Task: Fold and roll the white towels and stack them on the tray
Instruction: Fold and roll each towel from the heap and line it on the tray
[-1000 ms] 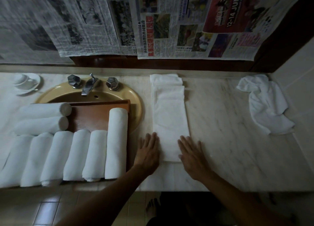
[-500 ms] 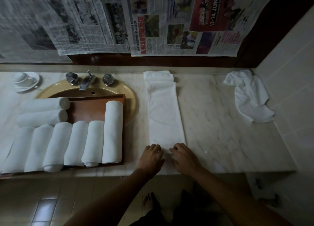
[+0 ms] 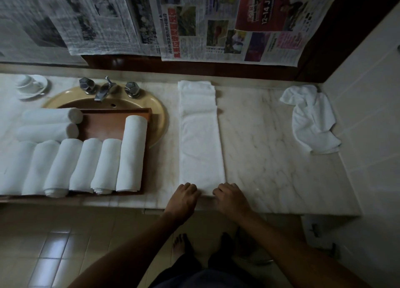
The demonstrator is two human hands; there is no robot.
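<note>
A white towel (image 3: 200, 136), folded into a long narrow strip, lies on the marble counter (image 3: 259, 140) from the back wall to the front edge. My left hand (image 3: 184, 198) grips the strip's near left corner with curled fingers. My right hand (image 3: 231, 198) grips the near right corner the same way. A wooden tray (image 3: 108, 123) sits across the sink on the left and carries several rolled white towels (image 3: 132, 153). A crumpled white towel (image 3: 311, 119) lies at the counter's far right.
The yellow sink (image 3: 160, 112) with its chrome tap (image 3: 104, 92) lies under the tray. A white cup and saucer (image 3: 31, 85) stand at the back left. Newspaper sheets (image 3: 194, 21) hang on the wall. A tiled wall closes the right side.
Both hands drew back from lying flat beside the strip to its near end. Their fingers curled onto the two near corners. The view shifted slightly.
</note>
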